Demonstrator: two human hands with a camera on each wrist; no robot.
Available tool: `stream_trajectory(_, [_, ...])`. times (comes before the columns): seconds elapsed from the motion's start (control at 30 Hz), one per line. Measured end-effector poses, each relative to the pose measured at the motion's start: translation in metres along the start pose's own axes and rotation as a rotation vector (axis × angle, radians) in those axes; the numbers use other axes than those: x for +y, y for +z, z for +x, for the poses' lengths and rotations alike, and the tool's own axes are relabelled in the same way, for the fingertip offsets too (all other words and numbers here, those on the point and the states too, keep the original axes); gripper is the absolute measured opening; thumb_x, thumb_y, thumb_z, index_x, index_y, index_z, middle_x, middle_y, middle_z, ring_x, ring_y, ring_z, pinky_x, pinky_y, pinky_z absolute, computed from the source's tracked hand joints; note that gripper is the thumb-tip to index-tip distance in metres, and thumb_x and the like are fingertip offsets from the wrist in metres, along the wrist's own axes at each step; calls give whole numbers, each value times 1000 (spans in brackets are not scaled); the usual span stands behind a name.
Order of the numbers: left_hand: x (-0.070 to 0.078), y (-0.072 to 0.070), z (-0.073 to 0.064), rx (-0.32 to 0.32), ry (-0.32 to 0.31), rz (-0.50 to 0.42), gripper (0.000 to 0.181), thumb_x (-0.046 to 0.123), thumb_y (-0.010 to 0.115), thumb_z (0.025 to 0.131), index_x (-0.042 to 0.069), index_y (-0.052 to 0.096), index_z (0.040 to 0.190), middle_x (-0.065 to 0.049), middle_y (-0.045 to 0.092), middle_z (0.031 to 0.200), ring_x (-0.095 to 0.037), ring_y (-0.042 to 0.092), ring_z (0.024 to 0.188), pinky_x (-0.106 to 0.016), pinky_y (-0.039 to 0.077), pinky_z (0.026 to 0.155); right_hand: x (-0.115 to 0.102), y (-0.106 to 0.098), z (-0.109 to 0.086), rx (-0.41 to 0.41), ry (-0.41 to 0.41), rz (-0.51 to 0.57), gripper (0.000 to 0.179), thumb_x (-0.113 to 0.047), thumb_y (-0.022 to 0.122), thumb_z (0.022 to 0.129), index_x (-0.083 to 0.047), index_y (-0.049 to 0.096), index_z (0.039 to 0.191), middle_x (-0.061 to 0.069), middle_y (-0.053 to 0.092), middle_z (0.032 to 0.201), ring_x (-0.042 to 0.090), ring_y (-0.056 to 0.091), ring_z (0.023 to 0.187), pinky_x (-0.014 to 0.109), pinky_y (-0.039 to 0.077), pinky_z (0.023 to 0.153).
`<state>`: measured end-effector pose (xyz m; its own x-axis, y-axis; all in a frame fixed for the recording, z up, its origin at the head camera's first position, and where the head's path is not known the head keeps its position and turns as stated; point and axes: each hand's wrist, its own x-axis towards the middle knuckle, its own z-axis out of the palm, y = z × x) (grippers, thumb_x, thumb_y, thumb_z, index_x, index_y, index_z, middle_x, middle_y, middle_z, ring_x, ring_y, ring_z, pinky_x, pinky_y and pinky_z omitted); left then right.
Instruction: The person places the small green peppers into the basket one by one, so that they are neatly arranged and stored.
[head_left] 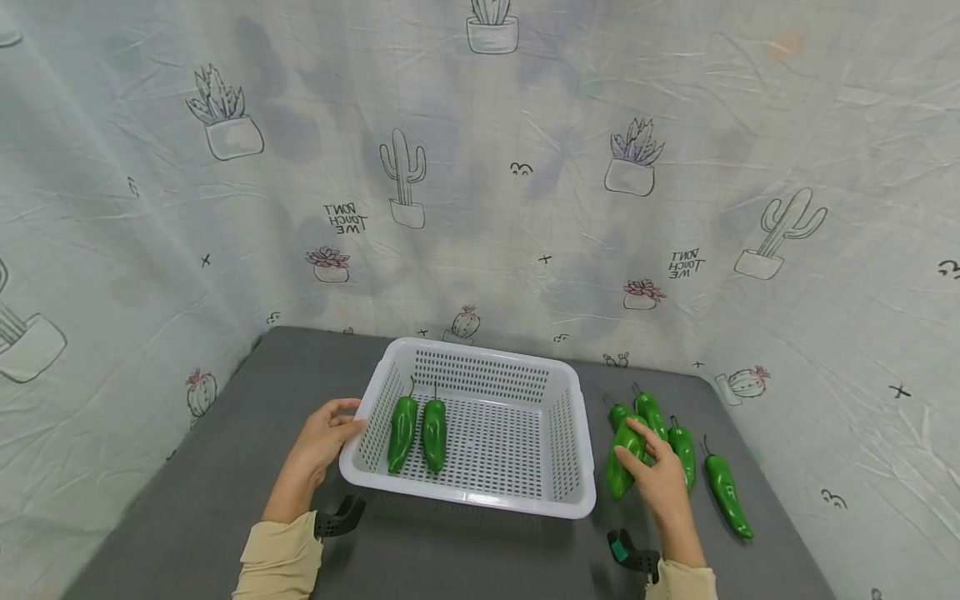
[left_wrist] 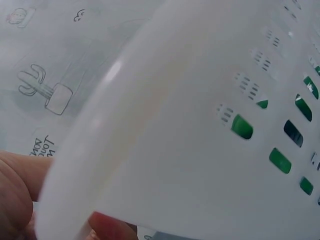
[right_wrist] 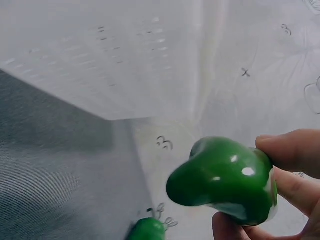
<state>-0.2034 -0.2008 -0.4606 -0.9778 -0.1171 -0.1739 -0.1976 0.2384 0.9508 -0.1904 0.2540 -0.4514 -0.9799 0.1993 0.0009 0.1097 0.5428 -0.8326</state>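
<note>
Left fingers (head_left: pixel 341 405) curled, right fingers (right_wrist: pixel 290 150) pinching

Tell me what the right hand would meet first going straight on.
Probably the back-left pepper of those outside the basket, just beyond the held pepper; how high the right hand sits is unclear, so it might pass above.

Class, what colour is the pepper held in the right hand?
The pepper is glossy green; the right wrist view shows it best.
</note>
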Motion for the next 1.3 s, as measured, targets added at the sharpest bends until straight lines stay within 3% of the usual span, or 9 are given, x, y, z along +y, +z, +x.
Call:
stream_trajectory(0.13, [1, 0, 0, 5, -2, -1, 46, 9, 56, 94, -1, 40, 137, -26, 58, 113, -29, 63, 95, -36, 51, 72, -10, -2, 1, 3, -15, 1, 53, -22, 62, 92, -12, 44, 141, 25, 39, 142, 36, 47, 119, 31, 45, 79])
stream_trajectory(0.4, [0, 0, 0, 8, -3, 3, 47, 9, 56, 94, -1, 40, 137, -25, 59, 111, -27, 63, 94, -36, 51, 71, -25, -2, 2, -16, -65, 37, 55, -26, 62, 92, -13, 43, 142, 22, 41, 143, 36, 45, 125, 37, 47, 85])
stream_trajectory(0.8, [-2, -3, 0, -1, 27, -11, 47, 8, 56, 94, -2, 40, 136, -25, 59, 111, -24, 64, 91, -36, 51, 72, -54, 15, 11, -40, -159, 118, 55, -25, 64, 91, -13, 44, 141, 22, 48, 135, 33, 54, 114, 22, 49, 75])
stream_trajectory(1.13, [-1, 0, 0, 3, 19, -15, 46, 8, 55, 94, -2, 40, 136, -27, 59, 114, -27, 64, 94, -36, 51, 73, -89, 38, 14, -101, -266, 160, 55, -24, 64, 91, -12, 45, 141, 22, 34, 144, 39, 49, 121, 44, 51, 87])
stream_trajectory(1.3, [-1, 1, 0, 1, 11, -13, 46, 8, 56, 94, -1, 40, 137, -26, 59, 115, -27, 64, 94, -37, 51, 73, -99, 51, 16, -131, -304, 187, 54, -25, 66, 90, -14, 46, 140, 20, 35, 144, 38, 44, 126, 48, 49, 89])
